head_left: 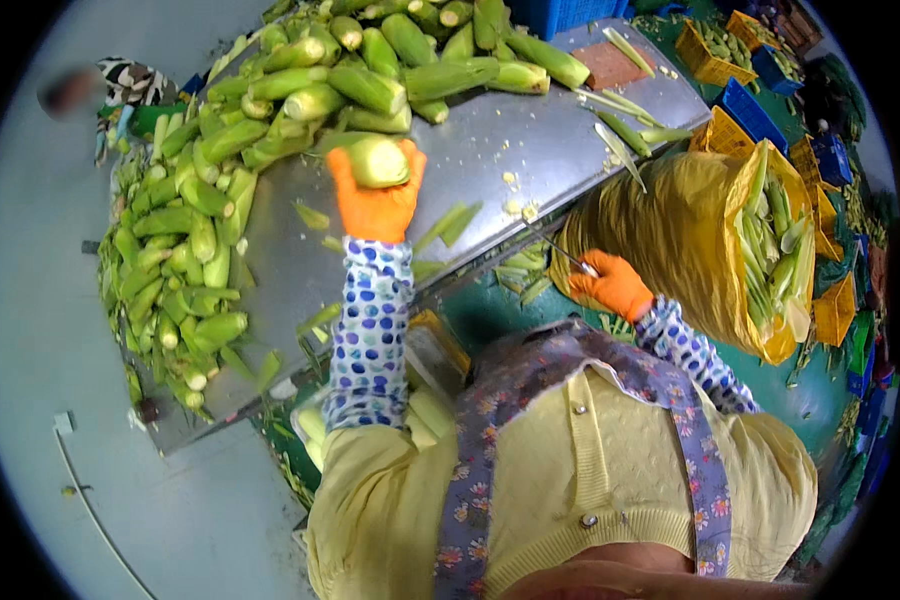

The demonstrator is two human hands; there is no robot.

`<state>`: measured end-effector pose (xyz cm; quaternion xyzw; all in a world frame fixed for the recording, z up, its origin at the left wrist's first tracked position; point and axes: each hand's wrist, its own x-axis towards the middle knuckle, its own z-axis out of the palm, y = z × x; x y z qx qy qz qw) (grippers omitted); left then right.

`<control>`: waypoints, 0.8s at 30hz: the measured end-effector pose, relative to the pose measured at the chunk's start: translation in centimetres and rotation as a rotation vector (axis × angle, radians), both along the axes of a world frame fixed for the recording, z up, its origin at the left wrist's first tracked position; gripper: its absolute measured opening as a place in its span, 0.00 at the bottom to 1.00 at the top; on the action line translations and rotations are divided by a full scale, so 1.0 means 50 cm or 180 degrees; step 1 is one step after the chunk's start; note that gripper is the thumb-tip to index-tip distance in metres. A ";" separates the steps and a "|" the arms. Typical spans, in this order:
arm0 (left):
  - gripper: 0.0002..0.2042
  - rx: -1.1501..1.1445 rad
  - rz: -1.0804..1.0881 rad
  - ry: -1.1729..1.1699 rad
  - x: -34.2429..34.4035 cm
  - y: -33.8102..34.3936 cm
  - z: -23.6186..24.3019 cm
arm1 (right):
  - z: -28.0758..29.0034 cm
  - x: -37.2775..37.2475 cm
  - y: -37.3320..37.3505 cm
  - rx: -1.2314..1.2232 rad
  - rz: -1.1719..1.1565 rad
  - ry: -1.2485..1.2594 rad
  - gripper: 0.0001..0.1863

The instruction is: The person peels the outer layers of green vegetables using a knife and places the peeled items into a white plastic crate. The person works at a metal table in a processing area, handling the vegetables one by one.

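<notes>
My left hand [375, 208], in an orange glove, is closed round a green-husked ear of corn [380, 163] with its pale cut end toward me. It is raised over the metal table [500, 150], beside a big pile of unhusked corn [300, 100]. My right hand [615, 287], gloved in orange too, grips a knife [558, 247] by its handle at the table's near edge. The thin blade points left and away, its tip by some pale bits of corn on the table. The blade is apart from the held ear.
A yellow sack [650, 215] stuffed with husks stands right of the table. Loose husks [450, 225] and a reddish-brown block [613, 65] lie on the tabletop. Blue crates [750, 112] and yellow crates [835, 310] line the right. Another person's patterned sleeve [135, 82] shows at far left.
</notes>
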<state>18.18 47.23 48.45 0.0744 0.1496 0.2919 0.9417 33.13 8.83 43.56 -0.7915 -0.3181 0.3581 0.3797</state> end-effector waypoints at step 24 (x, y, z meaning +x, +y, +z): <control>0.21 0.0394 -0.2062 0.0269 0.337 -0.573 0.065 | 0.189 0.091 -0.148 0.1047 -0.0841 -0.2999 0.35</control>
